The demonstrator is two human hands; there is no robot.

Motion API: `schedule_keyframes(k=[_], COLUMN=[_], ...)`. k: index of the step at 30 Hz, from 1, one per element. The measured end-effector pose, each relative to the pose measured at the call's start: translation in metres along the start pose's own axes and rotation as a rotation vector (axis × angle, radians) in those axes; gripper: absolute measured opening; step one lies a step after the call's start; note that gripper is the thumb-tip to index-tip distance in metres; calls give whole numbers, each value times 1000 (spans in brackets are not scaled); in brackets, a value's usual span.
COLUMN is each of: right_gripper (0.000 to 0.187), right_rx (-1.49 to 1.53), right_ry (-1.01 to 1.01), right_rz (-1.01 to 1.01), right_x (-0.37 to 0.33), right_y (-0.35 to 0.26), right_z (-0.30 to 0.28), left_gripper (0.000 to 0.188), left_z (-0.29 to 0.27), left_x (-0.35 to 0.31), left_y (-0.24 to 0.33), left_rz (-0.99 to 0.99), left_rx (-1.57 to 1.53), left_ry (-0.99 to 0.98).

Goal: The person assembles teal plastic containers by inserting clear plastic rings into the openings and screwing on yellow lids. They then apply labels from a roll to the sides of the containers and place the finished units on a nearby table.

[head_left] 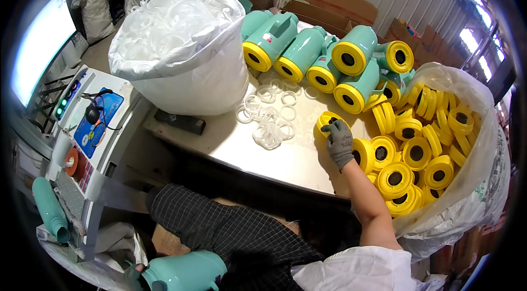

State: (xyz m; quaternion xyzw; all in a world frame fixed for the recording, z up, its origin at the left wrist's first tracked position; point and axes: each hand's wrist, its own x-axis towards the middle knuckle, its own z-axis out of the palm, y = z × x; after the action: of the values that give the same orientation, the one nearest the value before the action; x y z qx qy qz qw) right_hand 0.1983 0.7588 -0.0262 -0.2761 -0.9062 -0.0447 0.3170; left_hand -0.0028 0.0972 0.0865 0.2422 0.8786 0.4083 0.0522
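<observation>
My right hand (340, 143), in a grey glove, reaches over the white table with its fingers closed on a yellow ring-shaped base cap (325, 119) with a dark centre. Low at the left, my left hand (135, 275), also gloved, grips one end of a teal thermos jug body (185, 272) lying sideways by my leg; part of that hand is cut off by the picture's dark rim. Beside my right hand, many more yellow base caps (394, 179) spill from a clear plastic bag (490, 143). Loose translucent white rings (268, 133) lie left of it on the table.
Teal jugs with yellow bases (299, 54) are stacked along the table's back. A big white sack (186, 90) full of white rings stands at the back left. A white machine with a blue panel (101, 121) is at the left, near another teal body (49, 208).
</observation>
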Motion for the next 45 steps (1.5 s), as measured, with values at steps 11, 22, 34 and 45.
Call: schedule_keyframes(k=[11,22,34,45], right_gripper=[39,69,67,67], right_rx=[1979,903,1371,1378], right_ry=[-680,-377,-268,-255], right_rz=[764,-310,-556,-610], right_x=[-64,-78,42,20], right_y=[-268,-320,-355,-340], right_z=[57,18,-59,-49], left_gripper=[58,62,55,44], left_z=[-23,64,94,118], left_x=[-81,-50,-14,-24], left_y=[-113,-30,-41,-69], left_rz=[-209,-653,-500,-340], left_rx=[-89,-905,-1836,-1208], left_ry=[587,767,409,385])
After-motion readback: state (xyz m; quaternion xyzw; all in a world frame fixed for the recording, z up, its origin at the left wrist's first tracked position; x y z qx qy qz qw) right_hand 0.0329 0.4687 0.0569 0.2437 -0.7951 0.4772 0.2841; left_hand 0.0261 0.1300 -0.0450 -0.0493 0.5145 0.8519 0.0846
